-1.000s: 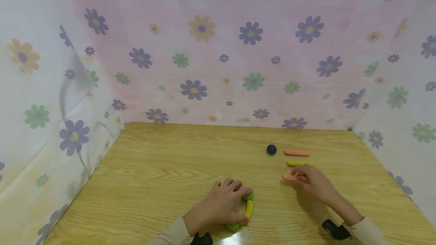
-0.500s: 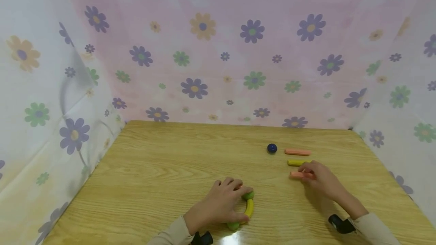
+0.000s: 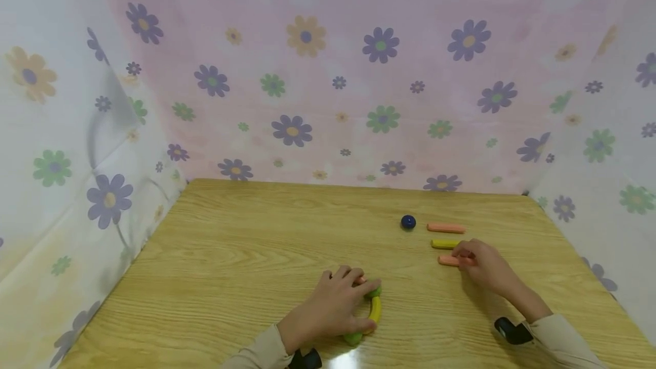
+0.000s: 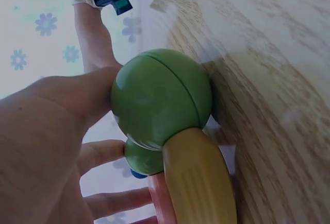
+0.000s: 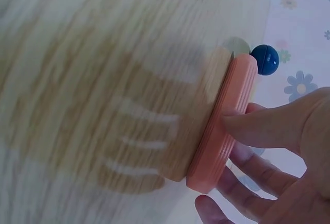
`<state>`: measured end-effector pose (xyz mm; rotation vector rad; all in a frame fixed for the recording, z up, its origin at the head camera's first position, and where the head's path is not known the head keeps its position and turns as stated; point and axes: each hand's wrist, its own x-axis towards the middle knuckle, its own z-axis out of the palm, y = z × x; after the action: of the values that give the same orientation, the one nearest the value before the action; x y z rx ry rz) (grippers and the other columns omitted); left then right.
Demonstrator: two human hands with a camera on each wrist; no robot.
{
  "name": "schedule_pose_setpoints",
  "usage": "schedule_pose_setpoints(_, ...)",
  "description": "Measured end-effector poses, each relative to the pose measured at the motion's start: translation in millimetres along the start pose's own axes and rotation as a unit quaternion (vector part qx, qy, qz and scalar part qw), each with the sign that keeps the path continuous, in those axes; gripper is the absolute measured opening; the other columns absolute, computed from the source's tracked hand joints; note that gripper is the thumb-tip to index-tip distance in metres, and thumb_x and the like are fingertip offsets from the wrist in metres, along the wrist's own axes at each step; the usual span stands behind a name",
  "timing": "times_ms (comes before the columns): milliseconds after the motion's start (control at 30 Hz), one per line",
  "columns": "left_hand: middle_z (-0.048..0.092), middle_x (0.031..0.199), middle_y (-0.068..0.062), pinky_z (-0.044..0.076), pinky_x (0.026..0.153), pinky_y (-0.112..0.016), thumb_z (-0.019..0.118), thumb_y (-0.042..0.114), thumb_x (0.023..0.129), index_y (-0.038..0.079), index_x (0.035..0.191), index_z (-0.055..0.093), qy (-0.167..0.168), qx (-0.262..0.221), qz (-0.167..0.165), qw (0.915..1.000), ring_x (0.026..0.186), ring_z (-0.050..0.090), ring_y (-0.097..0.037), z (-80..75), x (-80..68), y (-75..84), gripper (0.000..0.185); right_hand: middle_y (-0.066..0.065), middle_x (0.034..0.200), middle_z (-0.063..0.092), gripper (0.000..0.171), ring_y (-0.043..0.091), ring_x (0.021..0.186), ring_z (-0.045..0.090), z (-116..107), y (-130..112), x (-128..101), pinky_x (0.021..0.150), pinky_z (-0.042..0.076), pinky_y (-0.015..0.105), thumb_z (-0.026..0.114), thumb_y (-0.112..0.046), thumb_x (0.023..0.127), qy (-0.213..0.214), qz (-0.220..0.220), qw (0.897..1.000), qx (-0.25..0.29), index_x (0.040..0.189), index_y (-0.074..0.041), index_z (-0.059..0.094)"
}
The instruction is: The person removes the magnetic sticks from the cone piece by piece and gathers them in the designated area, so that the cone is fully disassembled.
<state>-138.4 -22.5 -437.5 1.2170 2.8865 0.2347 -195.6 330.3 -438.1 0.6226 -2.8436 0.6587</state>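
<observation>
Nearest, at about 6 o'clock on the wooden table [image 3: 230, 244], the left hand [image 3: 335, 303] is spread over a joined toy piece and clamped on it, thumb at the close end, forefinger at the other. Under it, running away from the person, lie the near green ball [image 4: 160, 95], the curved yellow bar [image 3: 376, 309] and the far green ball [image 4: 144, 158]; the left wrist view also shows an orange bar [image 4: 163, 203] beneath the fingers.

At 2 o'clock from there, the right hand [image 3: 484, 266] pinches the ribbed orange rod [image 5: 232, 92] between thumb and fingers, close over the tabletop; whether it touches the wood I cannot tell.

The step in hand looks like handling this loose rod while the left hand steadies the joined piece. The next move, as I judge it, calls for a firm pinch, a level rod, and care not to knock the yellow rod [image 3: 442, 244], just beside it toward 11 o'clock.

Farther, at 12 o'clock from the yellow rod, lies a second orange rod [image 3: 446, 228], with the dark blue ball [image 3: 408, 222] near its 9 o'clock end. Behind everything hangs the floral cloth [image 3: 246, 10].
</observation>
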Motion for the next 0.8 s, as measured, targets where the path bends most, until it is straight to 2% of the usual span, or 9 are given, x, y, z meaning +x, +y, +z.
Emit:
schedule_pose_setpoints(133,0.046,0.133,-0.001,0.042,0.073,-0.039,0.052,0.063,0.087,0.034,0.145,0.038,0.000,0.007,-0.003,1.0000,0.113,0.044,-0.018,-0.1,0.6,0.8,0.067,0.001,0.080,0.062,0.014,0.017,0.068,0.055,-1,0,0,0.056,0.045,0.032,0.069,0.004,0.080,0.004,-0.001,1.000,-0.006,0.085,-0.009,0.069)
schedule_pose_setpoints(267,0.050,0.128,-0.001,0.045,0.071,-0.038,0.053,0.051,0.092,0.034,0.141,0.044,0.016,0.003,-0.005,0.9998,0.108,0.047,-0.018,-0.6,1.3,-0.5,0.053,0.004,0.082,0.063,0.010,0.021,0.072,0.058,-4,-5,1,0.059,0.048,0.037,0.072,-0.001,0.081,0.013,-0.005,1.000,0.001,0.086,-0.008,0.068)
schedule_pose_setpoints(367,0.055,0.118,0.001,0.044,0.064,-0.029,0.056,0.042,0.094,0.033,0.136,0.052,0.038,0.002,0.000,0.9993,0.097,0.050,-0.015,-1.5,3.1,-2.8,0.043,0.004,0.084,0.063,0.007,0.023,0.075,0.059,-7,-14,3,0.062,0.050,0.040,0.073,-0.012,0.083,0.008,0.007,1.000,0.021,0.087,-0.009,0.069)
schedule_pose_setpoints(467,0.056,0.108,0.002,0.038,0.055,-0.021,0.059,0.037,0.093,0.033,0.130,0.057,0.059,0.016,0.006,0.9981,0.085,0.049,-0.011,-2.9,7.0,-5.7,0.037,0.002,0.086,0.064,0.008,0.022,0.077,0.059,-10,-25,5,0.064,0.050,0.039,0.072,-0.019,0.085,-0.005,0.007,0.999,0.035,0.088,-0.013,0.069)
schedule_pose_setpoints(600,0.056,0.098,0.004,0.034,0.050,-0.017,0.059,0.036,0.093,0.031,0.123,0.062,0.073,0.028,-0.005,0.9969,0.078,0.047,-0.009,-3.0,13.4,-9.6,0.030,0.002,0.089,0.063,0.008,0.018,0.077,0.060,-11,-41,6,0.064,0.051,0.033,0.069,-0.010,0.086,-0.029,-0.030,0.998,0.056,0.094,-0.009,0.068)
schedule_pose_setpoints(700,0.054,0.092,0.004,0.035,0.050,-0.016,0.058,0.036,0.094,0.028,0.117,0.063,0.068,0.000,-0.019,0.9975,0.073,0.044,-0.007,-2.5,16.2,-14.0,0.025,0.005,0.094,0.063,0.016,0.019,0.078,0.060,-9,-52,5,0.065,0.052,0.033,0.069,-0.003,0.085,-0.050,-0.051,0.995,0.073,0.101,-0.005,0.066)
schedule_pose_setpoints(800,0.051,0.088,0.004,0.035,0.049,-0.016,0.059,0.036,0.093,0.023,0.112,0.062,0.053,-0.055,-0.030,0.9966,0.067,0.041,-0.005,-3.1,16.9,-19.6,0.022,0.007,0.100,0.062,0.021,0.022,0.081,0.059,-5,-66,6,0.066,0.052,0.034,0.068,-0.006,0.086,-0.077,-0.056,0.992,0.087,0.106,-0.005,0.064)
